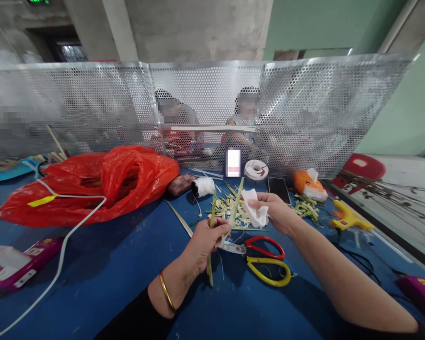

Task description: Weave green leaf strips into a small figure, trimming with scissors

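Head view showed a red plastic bag (pixel 141 165) on the desk (pixel 102 264), then the left hand (pixel 206 241) pinching a green leaf strip (pixel 213 212) above it, long axis nearly vertical in view. A paler strip (pixel 235 208) leaned from those fingertips, tip pointing up and right. Beside it, the right hand (pixel 278 210) was clamped on white tissue (pixel 257 213).

Open near tabletop (pixel 230 311), scissors (pixel 265 260) mid-table, red bag (pixel 92 170) left

The head-worn camera looks forward and down at the hands (pixel 202 242) close by.
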The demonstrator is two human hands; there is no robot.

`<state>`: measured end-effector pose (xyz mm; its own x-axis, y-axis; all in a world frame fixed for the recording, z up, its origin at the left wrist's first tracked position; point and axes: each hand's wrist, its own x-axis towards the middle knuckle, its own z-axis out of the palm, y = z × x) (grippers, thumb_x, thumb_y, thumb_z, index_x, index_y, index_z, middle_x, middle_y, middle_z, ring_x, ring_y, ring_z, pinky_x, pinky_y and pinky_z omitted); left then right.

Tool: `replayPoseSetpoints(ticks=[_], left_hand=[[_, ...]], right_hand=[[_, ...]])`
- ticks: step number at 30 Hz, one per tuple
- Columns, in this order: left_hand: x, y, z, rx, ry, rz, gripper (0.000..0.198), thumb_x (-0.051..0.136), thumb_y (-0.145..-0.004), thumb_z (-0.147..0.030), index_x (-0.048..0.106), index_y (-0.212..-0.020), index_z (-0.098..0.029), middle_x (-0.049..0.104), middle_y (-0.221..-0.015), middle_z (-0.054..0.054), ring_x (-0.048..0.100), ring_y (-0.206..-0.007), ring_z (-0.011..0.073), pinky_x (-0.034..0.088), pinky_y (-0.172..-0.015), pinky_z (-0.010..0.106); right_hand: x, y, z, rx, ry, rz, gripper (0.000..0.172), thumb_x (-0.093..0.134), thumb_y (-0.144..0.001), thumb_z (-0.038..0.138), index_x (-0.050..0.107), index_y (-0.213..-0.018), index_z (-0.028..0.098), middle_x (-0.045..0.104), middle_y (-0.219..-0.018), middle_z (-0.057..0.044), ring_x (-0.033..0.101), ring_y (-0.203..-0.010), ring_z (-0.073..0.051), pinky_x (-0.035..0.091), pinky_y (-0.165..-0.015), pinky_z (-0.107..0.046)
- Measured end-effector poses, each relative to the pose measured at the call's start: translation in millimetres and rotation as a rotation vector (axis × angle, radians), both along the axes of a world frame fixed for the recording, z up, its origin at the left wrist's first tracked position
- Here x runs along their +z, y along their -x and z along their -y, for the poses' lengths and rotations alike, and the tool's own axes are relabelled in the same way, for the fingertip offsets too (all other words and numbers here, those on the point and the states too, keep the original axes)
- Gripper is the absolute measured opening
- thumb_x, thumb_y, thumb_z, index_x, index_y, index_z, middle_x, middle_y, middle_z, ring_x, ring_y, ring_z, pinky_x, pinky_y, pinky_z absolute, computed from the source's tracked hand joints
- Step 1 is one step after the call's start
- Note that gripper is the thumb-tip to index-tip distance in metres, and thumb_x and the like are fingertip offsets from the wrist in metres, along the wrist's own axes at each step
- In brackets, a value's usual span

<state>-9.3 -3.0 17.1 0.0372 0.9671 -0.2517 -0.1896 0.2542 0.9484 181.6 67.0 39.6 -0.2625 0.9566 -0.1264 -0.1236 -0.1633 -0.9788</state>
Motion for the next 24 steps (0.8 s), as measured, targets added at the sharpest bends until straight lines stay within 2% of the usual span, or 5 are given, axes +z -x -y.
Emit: replayPoseSetpoints(ticks=[5,11,14,17,24], left_hand=[[-1.7,-1.4,-0.4,0.018,-0.047,0.005,0.017,0.072,-0.065,-0.025,0.061,-0.070,-0.014,0.054,-0.053,-0.003,0.029,-0.036,0.0029,0.014,-0.038,0.020],[-4.2,-2.2,-1.9,0.048,-0.060,0.030,0.024,0.080,-0.057,-0.025,0.063,-0.068,-0.013,0.044,-0.047,-0.008,0.027,-0.036,0.0015,0.015,-0.038,0.019],[-3.0,2.5,-5.3,0.143,-0.077,0.078,0.026,0.078,-0.060,-0.031,0.065,-0.074,-0.013,0.040,-0.046,-0.010,0.022,-0.035,0.0009,0.010,-0.038,0.019],[0.3,8.6,-8.7,0.224,-0.109,0.113,0.035,0.074,-0.066,-0.043,0.065,-0.081,-0.013,0.047,-0.054,-0.007,0.022,-0.035,0.0003,0.008,-0.037,0.019],[3.1,9.7,-9.6,0.289,-0.103,0.124,0.041,0.084,-0.055,-0.043,0.069,-0.073,-0.009,0.033,-0.039,-0.011,0.023,-0.035,0.0006,0.008,-0.037,0.018]], right_hand=[[-6.9,17.1,10.9,0.112,0.028,0.057,0.039,0.086,-0.049,0.035,0.074,-0.078,0.010,0.069,-0.061,-0.005,0.056,-0.048,-0.012,0.040,-0.046,-0.023],[-18.8,41.6,24.1,0.115,-0.024,0.134,0.039,0.076,-0.059,0.045,0.071,-0.079,0.013,0.067,-0.065,-0.003,0.053,-0.052,-0.012,0.040,-0.052,-0.024],[-18.4,41.6,26.5,0.197,-0.045,0.227,0.029,0.075,-0.059,0.040,0.067,-0.069,0.014,0.062,-0.058,0.000,0.051,-0.050,-0.011,0.037,-0.050,-0.023],[-15.9,40.6,31.2,0.320,-0.063,0.323,0.020,0.070,-0.062,0.033,0.064,-0.062,0.015,0.058,-0.054,0.001,0.048,-0.049,-0.011,0.035,-0.048,-0.023],[-13.2,45.2,41.6,0.489,-0.165,0.486,0.008,0.058,-0.066,0.020,0.058,-0.059,0.016,0.053,-0.055,0.003,0.045,-0.051,-0.009,0.034,-0.049,-0.021]])
